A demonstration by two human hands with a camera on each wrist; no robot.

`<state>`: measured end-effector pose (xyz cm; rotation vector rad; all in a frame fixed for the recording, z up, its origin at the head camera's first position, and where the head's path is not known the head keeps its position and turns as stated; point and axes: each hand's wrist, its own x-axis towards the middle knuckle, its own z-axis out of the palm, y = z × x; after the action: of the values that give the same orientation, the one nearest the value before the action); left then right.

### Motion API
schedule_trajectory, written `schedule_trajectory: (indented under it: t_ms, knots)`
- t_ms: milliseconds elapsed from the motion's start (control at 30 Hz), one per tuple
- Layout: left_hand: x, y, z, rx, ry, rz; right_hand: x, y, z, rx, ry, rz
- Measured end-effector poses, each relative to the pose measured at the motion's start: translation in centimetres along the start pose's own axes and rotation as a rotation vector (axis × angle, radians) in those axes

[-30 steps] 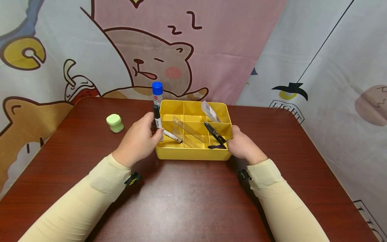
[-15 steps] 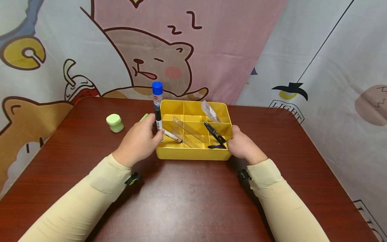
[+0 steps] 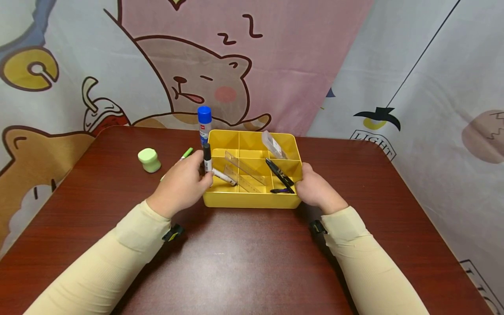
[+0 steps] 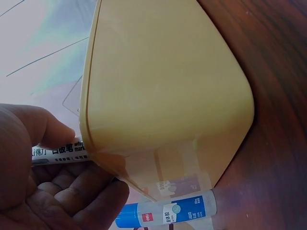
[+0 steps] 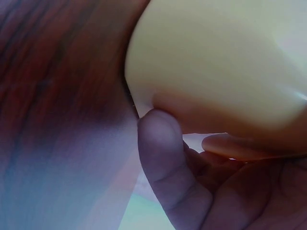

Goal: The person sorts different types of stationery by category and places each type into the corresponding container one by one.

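Over the front left compartment of the yellow box [image 3: 252, 201], we hold a black-capped marker [image 3: 208, 164] upright, its cap on top and its white barrel pinched between the thumb and fingers of our left hand [image 3: 180, 184], so that grip is narrow and filled. From the left wrist view, we can make out print on the barrel and see its lower end pass out of sight behind the box's rim. With our right hand [image 3: 317, 189] we hold the box at its right side; the thumb lies against the outer wall, and this grip is on the box itself.

Inside the box, we see a white marker [image 3: 223, 176] lying slanted in the front left compartment, and two clear rulers [image 3: 252, 172] slanting across the divider into the front middle one. Dark pens [image 3: 279, 172] lean in the front right compartment, and a clear case [image 3: 274, 145] is tilted in the rear right one.

Just beyond our left hand, a blue-capped glue bottle [image 3: 204, 124] stands upright beside the box's left end. We see a green-tipped pen [image 3: 187, 153] on the surface [image 3: 244, 262], partly hidden by that hand, and farther left, well apart from the box, a pale green block [image 3: 149, 160] narrowed at its waist. Cream sleeves [image 3: 106, 258] cover our forearms. Behind the surface hangs cloth [image 3: 299, 65] printed with a sleeping bear.
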<state>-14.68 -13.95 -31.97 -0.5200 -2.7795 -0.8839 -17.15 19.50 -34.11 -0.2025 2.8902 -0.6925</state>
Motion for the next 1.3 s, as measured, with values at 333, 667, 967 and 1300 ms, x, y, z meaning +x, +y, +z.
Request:
schedule_trajectory:
  t_ms: [333,667,967,1300]
  knots:
    - [0.00,0.04,0.00,0.011,0.002,0.005,0.09,0.08,0.11,0.003,0.001,0.004]
    - [0.00,0.00,0.14,0.043,0.000,0.027,0.10,0.14,0.07,0.002,-0.002,0.001]
    - [0.06,-0.08,0.29,0.068,-0.009,0.043,0.08,0.10,0.03,-0.003,-0.011,0.004]
    - [0.03,-0.04,0.38,0.081,-0.015,0.053,0.05,0.07,0.01,-0.004,-0.001,-0.004]
